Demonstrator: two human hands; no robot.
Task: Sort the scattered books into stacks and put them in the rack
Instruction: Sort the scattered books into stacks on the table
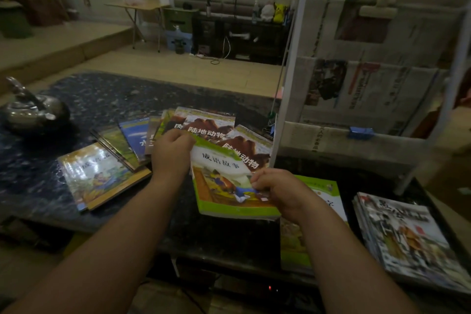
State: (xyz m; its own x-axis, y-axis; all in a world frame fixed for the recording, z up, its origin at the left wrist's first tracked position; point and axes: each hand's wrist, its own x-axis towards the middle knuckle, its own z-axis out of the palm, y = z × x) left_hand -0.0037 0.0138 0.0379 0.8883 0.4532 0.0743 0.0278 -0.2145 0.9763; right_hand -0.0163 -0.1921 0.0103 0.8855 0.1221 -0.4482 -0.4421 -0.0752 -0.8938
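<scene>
Both hands hold a green-bordered storybook (221,186) just above the dark table. My left hand (170,153) pinches its far left corner and my right hand (277,186) grips its right edge. Behind it, several books lie fanned out, among them two brown animal books (244,148). A similar storybook (99,176) lies at the left on top of another. Under my right wrist sits a green book stack (318,186), and a grey-covered stack (407,232) lies at the far right. The white rack (356,84) stands at the right, lined with newspaper.
A dark metal teapot (33,109) sits at the table's left rear. The marbled dark table (102,99) ends near the rack's foot. A blue clip (360,132) hangs on the rack's lower rail. Beyond the table are the floor, a folding table and a low cabinet.
</scene>
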